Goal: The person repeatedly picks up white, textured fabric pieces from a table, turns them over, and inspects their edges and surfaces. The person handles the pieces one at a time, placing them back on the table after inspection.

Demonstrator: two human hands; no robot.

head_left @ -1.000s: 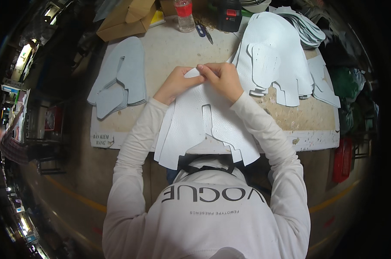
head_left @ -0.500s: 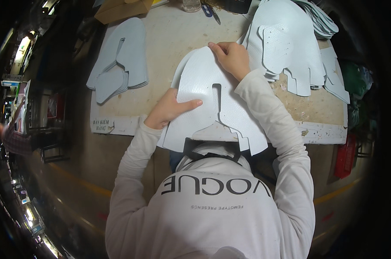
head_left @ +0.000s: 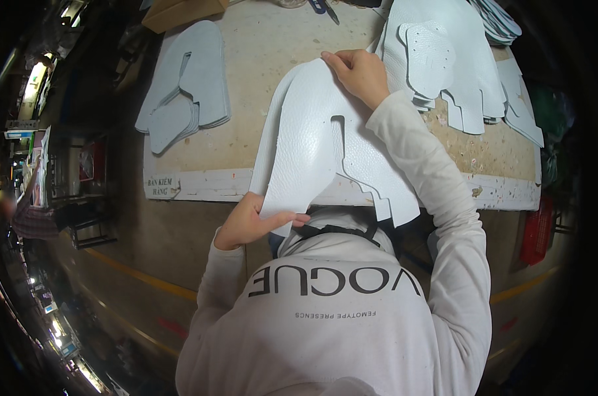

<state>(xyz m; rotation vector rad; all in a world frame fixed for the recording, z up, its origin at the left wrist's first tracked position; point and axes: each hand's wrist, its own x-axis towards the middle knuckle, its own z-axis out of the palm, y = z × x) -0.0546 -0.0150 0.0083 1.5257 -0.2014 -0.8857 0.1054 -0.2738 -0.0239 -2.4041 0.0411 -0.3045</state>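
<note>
Slid left hand (head_left: 249, 221) down white pieces (head_left: 305, 132), past near edge of table (head_left: 249, 79).
Now gripping both ends: thumb closed over below, pinching top with right hand (head_left: 363, 76).

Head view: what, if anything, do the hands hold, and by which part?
Overlapping white arched pieces: right hand at the rounded top, left hand at the lower left end.

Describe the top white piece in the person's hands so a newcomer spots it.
Find the worktable, then the middle of its near edge. There a white, slotted, arch-shaped piece overlaps a similar sheet and reaches past that edge. Unlike the left stack and the right stack, it has the right hand at its rounded top and the left hand at its lower left end.
</note>
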